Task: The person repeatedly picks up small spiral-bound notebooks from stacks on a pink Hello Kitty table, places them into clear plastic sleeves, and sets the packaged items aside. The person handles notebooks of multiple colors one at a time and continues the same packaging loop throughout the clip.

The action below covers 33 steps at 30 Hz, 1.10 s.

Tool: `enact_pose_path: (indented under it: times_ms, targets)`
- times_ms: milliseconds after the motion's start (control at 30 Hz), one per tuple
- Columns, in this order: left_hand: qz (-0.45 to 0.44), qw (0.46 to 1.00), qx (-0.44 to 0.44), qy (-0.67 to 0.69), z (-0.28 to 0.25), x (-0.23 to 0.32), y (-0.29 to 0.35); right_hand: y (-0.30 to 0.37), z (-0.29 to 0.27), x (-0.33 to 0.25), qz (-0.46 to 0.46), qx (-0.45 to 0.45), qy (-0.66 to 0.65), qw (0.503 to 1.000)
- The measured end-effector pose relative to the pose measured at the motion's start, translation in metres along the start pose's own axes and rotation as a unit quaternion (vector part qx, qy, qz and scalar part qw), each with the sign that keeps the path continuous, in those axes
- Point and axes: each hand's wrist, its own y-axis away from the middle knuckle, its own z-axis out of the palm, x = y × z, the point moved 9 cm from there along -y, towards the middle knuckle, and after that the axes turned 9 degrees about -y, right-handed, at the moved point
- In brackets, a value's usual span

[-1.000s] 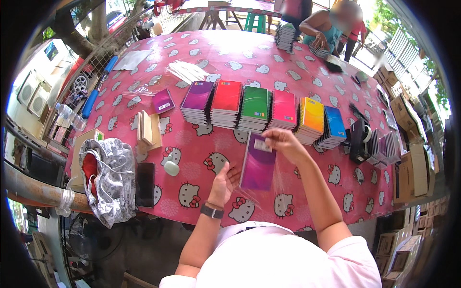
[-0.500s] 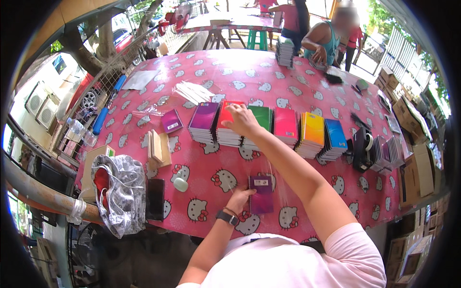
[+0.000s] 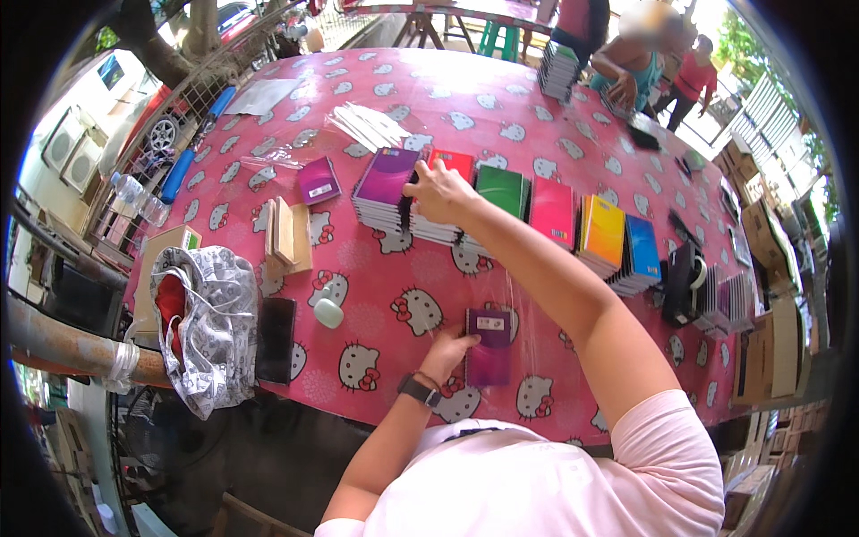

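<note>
Near the table's front edge lies a purple spiral notebook [image 3: 489,358], its label side up. My left hand [image 3: 450,352] grips its left side, thumb on top. Farther off stands a row of notebook stacks: purple [image 3: 386,183], red [image 3: 454,163], green [image 3: 501,191], pink [image 3: 552,211], yellow [image 3: 601,231] and blue [image 3: 642,249]. My right hand [image 3: 440,192] reaches to the red stack, fingers bent round the left spiral edge of a red notebook beside the purple stack. The hand covers part of the red cover.
A small purple notebook [image 3: 319,181], brown boards [image 3: 288,234], a pale green case [image 3: 328,312], a black phone-like slab [image 3: 276,340] and a patterned bag [image 3: 210,313] lie leftward. A black tape dispenser [image 3: 682,285] stands at right. Across the table a person [image 3: 631,76] handles notebooks.
My right hand has shifted left over the red stack, its fingers now bent at the spiral edge. My left hand stays on the purple notebook. The whole view has tilted slightly.
</note>
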Motion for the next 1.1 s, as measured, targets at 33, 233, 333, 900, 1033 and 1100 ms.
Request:
enact_pose_path:
  times_ms: [33, 233, 333, 900, 1033, 1100]
  targets:
    - [0.006, 1.0, 0.0, -0.001, -0.002, -0.001, -0.004, -0.002, -0.003, 0.002, -0.002, -0.009, -0.019, 1.0]
    - [-0.009, 1.0, -0.003, -0.001, 0.0, 0.002, -0.005, 0.02, -0.048, 0.038, 0.022, 0.144, -0.199, 0.969]
    - [-0.008, 1.0, -0.001, 0.021, -0.004, -0.007, -0.01, 0.083, -0.087, 0.06, 0.058, 0.248, -0.348, 0.902]
    - [0.121, 0.989, 0.005, -0.083, 0.006, 0.025, -0.002, 0.16, 0.02, 0.057, -0.024, 0.077, -0.37, 0.926]
    - [0.086, 0.989, 0.045, -0.108, -0.006, 0.009, -0.01, 0.144, -0.034, 0.083, 0.023, 0.254, -0.183, 0.949]
    - [0.073, 0.99, 0.06, -0.108, -0.011, -0.002, -0.017, 0.132, -0.036, 0.074, 0.028, 0.252, -0.075, 0.964]
